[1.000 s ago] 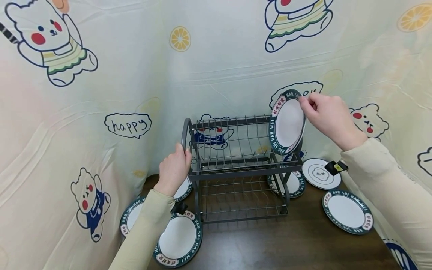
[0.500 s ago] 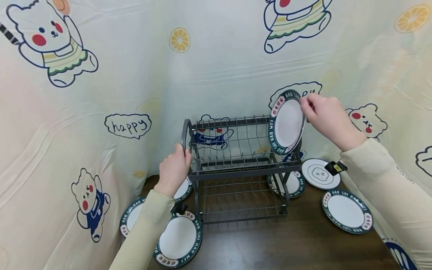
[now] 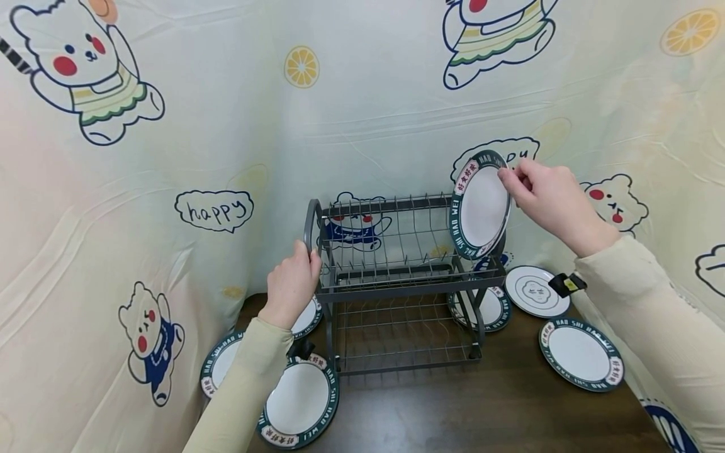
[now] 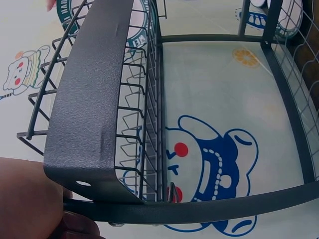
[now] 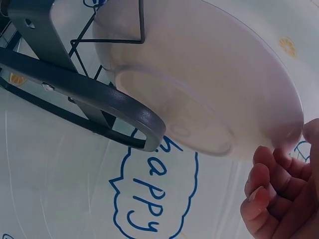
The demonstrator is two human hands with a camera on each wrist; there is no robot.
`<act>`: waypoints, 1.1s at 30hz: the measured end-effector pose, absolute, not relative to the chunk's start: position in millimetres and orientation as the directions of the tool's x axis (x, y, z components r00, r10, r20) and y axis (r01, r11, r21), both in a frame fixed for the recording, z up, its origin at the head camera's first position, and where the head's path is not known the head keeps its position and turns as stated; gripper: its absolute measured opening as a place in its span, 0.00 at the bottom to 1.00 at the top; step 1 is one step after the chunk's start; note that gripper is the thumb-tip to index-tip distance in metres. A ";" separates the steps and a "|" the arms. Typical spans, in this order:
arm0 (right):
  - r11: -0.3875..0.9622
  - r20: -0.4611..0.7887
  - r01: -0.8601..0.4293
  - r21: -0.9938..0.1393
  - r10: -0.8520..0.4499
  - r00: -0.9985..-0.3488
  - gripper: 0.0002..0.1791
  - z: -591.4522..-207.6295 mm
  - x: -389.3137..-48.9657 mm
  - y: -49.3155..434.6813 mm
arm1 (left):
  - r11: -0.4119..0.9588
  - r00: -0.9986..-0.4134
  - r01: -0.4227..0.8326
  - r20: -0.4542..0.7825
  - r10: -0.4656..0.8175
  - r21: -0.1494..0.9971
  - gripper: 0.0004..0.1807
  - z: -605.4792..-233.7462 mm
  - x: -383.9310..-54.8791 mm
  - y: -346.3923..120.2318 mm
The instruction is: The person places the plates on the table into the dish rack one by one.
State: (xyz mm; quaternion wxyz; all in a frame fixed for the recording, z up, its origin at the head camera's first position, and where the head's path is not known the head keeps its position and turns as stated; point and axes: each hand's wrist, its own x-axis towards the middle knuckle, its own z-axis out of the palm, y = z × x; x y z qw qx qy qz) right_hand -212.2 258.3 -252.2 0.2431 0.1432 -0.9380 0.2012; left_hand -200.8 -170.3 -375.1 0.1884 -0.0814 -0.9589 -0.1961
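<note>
left hand [image 3: 291, 283] gripping one rack [image 3: 408, 290], right hand [image 3: 557, 201] pinching one plate [image 3: 483, 204], six tabletop plates [image 3: 298, 402]

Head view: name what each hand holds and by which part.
The right hand pinches a plate by its rim; the left hand grips the rack by its side frame.

Green-rimmed white plate [image 3: 483, 211] stands tilted, upper right in dark rack [image 3: 408, 290]
</note>
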 end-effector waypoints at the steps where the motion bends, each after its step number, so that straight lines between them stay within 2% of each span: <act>1: 0.878 0.516 -0.366 -0.308 -0.169 -0.840 0.23 -252.5 -212.1 258.6 | 0.910 -0.916 0.230 0.393 0.083 0.345 0.13 -375.2 -200.8 -170.5; 10: 0.874 0.502 -0.342 -0.345 -0.136 -0.854 0.24 -260.4 -210.4 264.2 | 0.908 -0.917 0.234 0.391 0.086 0.349 0.13 -375.2 -200.5 -170.4; 19: 0.870 0.542 -0.348 -0.349 -0.116 -0.832 0.22 -269.2 -202.0 274.5 | 0.907 -0.917 0.235 0.389 0.088 0.349 0.13 -375.8 -200.7 -170.9; 33: 0.888 0.479 -0.288 -0.359 -0.089 -0.873 0.21 -298.6 -185.0 295.4 | 0.906 -0.915 0.242 0.393 0.094 0.348 0.13 -375.8 -200.7 -171.0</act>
